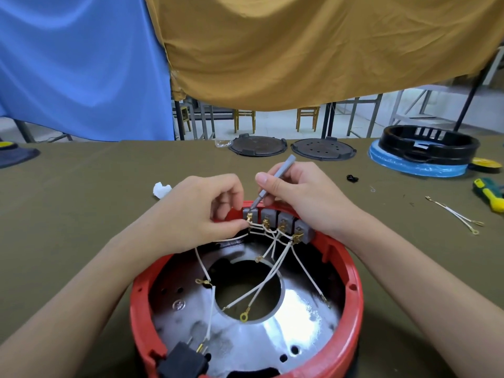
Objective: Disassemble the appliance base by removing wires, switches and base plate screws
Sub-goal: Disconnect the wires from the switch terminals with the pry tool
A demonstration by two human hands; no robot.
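Note:
A round red appliance base (pixel 351 285) lies in front of me with its shiny metal base plate (pixel 297 320) exposed. Several grey switches (pixel 283 217) sit in a row on its far wall, with white wires (pixel 270 279) running from their brass terminals across the plate. My left hand (pixel 199 214) pinches a white wire at the leftmost switch's terminal. My right hand (pixel 302 197) grips a thin grey screwdriver (pixel 275 181), its tip at that same leftmost switch. A black power socket (pixel 182 361) sits at the near rim.
On the olive cloth: two dark round plates (pixel 257 147) at the back, a black ring housing (pixel 428 145) on a blue disc far right, a green-yellow tool (pixel 488 193), loose wires (pixel 458 215) on the right, a white paper wad (pixel 161 189) left.

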